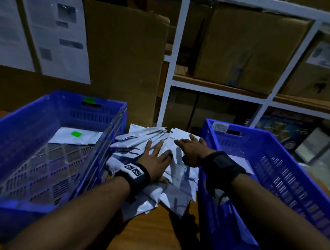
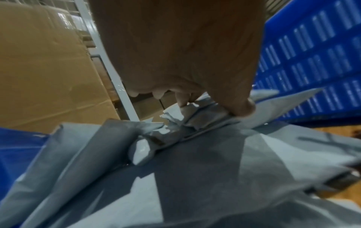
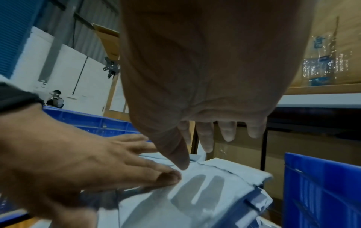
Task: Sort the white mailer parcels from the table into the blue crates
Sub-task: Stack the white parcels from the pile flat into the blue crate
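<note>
A heap of white mailer parcels (image 1: 177, 184) lies on the wooden table between two blue crates. My left hand (image 1: 156, 157) rests flat on the heap with its fingers spread and straight; in the left wrist view its thumb and fingertips (image 2: 244, 108) touch the mailers (image 2: 195, 169). My right hand (image 1: 190, 146) hovers open just above the far right of the heap, and its fingers (image 3: 205, 138) cast a shadow on the top mailer (image 3: 195, 200). The left crate (image 1: 43, 116) holds one mailer with a green sticker (image 1: 75, 138). The right crate (image 1: 293, 173) holds a mailer (image 1: 241, 161), mostly hidden behind my right wrist.
Bare wooden table (image 1: 152, 231) shows in front of the heap. Behind the crates stand cardboard boxes (image 1: 125, 63) and a white shelf frame (image 1: 174, 57) with more boxes. Printed sheets (image 1: 57, 33) hang at the back left.
</note>
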### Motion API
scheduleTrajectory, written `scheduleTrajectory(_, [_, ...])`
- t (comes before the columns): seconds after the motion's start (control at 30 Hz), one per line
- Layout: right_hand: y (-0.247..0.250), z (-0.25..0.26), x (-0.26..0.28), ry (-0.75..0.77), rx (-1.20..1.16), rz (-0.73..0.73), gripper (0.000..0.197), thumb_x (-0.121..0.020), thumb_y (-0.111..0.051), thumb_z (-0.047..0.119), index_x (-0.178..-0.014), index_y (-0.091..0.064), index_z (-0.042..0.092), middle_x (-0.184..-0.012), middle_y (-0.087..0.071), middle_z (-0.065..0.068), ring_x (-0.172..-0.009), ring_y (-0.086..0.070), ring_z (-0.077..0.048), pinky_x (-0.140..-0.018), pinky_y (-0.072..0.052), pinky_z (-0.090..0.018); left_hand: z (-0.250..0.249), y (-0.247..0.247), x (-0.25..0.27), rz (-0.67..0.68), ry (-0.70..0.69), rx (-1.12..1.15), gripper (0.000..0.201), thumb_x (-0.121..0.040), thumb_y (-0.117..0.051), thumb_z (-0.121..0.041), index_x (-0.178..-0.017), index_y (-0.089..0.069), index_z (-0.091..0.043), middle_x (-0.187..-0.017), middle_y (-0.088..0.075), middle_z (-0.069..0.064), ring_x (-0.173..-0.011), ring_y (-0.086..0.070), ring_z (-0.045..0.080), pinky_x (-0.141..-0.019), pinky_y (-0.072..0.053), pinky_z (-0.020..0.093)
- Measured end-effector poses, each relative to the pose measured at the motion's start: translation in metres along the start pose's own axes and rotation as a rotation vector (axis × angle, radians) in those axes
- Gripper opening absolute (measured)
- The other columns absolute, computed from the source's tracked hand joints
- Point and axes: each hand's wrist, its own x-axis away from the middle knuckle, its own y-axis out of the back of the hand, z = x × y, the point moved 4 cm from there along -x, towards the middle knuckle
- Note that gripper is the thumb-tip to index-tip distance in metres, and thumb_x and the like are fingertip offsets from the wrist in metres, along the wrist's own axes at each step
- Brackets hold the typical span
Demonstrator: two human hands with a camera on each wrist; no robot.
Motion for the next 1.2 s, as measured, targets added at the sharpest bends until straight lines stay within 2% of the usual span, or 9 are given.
scheduleTrajectory(0.27, [-0.018,0.009,-0.011,0.061,0.091,0.089,0.077,-0.093,-0.060,0.021,-0.155,-0.017,0.032,-0.162,-0.014,0.001,-0.150,0.001,-0.035,-0.115,-0.004,-0.067,0.026,-0.006,0.010,0.034,0.002,0.065,0.093,-0.088,-0.005,-0.080,-0.159,-0.011,-0.020,-0.166,-0.012,-0.002,-0.151,0.019,0.032,-0.108,0.020,0.070])
scheduleTrajectory(0.4, [-0.026,0.020,-0.018,0.110,0.127,0.054,0.064,-0.090,-0.063,0.026,-0.147,-0.034,0.035,-0.155,-0.026,-0.003,-0.149,-0.003,-0.037,-0.113,-0.003,-0.069,0.020,-0.007,0.012,0.031,0.028,0.038,0.083,-0.096,-0.019,-0.070,-0.157,-0.016,-0.014,-0.165,-0.017,0.003,-0.151,0.014,0.035,-0.111,0.014,0.070])
scheduleTrajectory(0.53, [-0.029,0.020,-0.022,0.153,0.139,-0.032,0.052,-0.098,-0.048,0.028,-0.148,-0.033,0.038,-0.153,-0.032,0.002,-0.149,-0.007,-0.035,-0.113,-0.006,-0.069,0.012,-0.002,0.010,-0.030,0.048,0.021,0.081,-0.095,-0.037,-0.062,-0.155,-0.021,-0.009,-0.162,-0.022,0.010,-0.152,0.007,0.035,-0.113,0.010,0.068])
scheduleTrajectory(0.67, [-0.023,0.019,-0.021,0.172,0.110,-0.092,0.050,-0.100,-0.046,0.028,-0.148,-0.034,0.034,-0.155,-0.032,0.004,-0.150,-0.005,-0.033,-0.113,-0.004,-0.069,0.021,0.015,0.011,-0.090,0.122,0.050,0.056,-0.100,-0.043,-0.038,-0.153,-0.031,-0.020,-0.164,-0.021,0.007,-0.153,0.002,0.032,-0.115,0.007,0.068])
scheduleTrajectory(0.8, [-0.007,0.006,-0.023,0.146,0.071,-0.239,0.055,-0.097,-0.053,0.034,-0.148,-0.034,0.028,-0.160,-0.024,0.001,-0.151,-0.003,-0.029,-0.116,-0.002,-0.061,0.048,0.038,0.019,-0.223,0.182,0.181,0.053,-0.101,-0.045,-0.028,-0.152,-0.032,-0.033,-0.166,-0.015,-0.002,-0.153,0.006,0.028,-0.117,0.001,0.064])
scheduleTrajectory(0.93, [0.035,-0.011,-0.021,0.208,-0.002,-0.465,0.039,-0.100,-0.049,0.037,-0.134,-0.054,0.019,-0.149,-0.046,-0.001,-0.149,-0.016,-0.026,-0.119,-0.008,-0.051,0.078,0.064,0.030,-0.351,0.240,0.443,0.048,-0.102,-0.042,-0.020,-0.149,-0.038,-0.031,-0.165,-0.017,-0.004,-0.153,0.006,0.027,-0.117,0.001,0.063])
scheduleTrajectory(1.0, [0.059,-0.015,-0.017,0.229,-0.023,-0.515,0.036,-0.100,-0.049,0.037,-0.129,-0.057,0.019,-0.145,-0.051,-0.003,-0.148,-0.020,-0.025,-0.120,-0.009,-0.048,0.090,0.077,0.034,-0.445,0.345,0.485,0.047,-0.106,-0.038,-0.031,-0.152,-0.034,-0.025,-0.167,-0.012,-0.001,-0.153,0.005,0.028,-0.119,-0.001,0.062])
scheduleTrajectory(1.1, [0.089,-0.020,-0.010,0.215,0.051,-0.504,0.039,-0.098,-0.050,0.043,-0.121,-0.063,0.015,-0.138,-0.055,-0.013,-0.143,-0.032,-0.028,-0.118,-0.019,-0.045,0.099,0.097,0.044,-0.678,0.458,0.434,0.077,-0.100,-0.048,-0.042,-0.160,-0.007,-0.017,-0.166,0.010,0.008,-0.152,0.012,0.030,-0.121,0.003,0.058])
scheduleTrajectory(1.2, [0.110,-0.023,-0.002,0.213,0.141,-0.480,0.042,-0.096,-0.051,0.049,-0.110,-0.067,0.012,-0.119,-0.064,-0.014,-0.123,-0.052,-0.032,-0.104,-0.038,-0.041,0.096,0.122,0.054,-0.931,0.346,0.213,0.099,-0.087,-0.067,-0.041,-0.159,-0.005,-0.012,-0.164,0.009,0.020,-0.152,0.008,0.036,-0.121,-0.001,0.059])
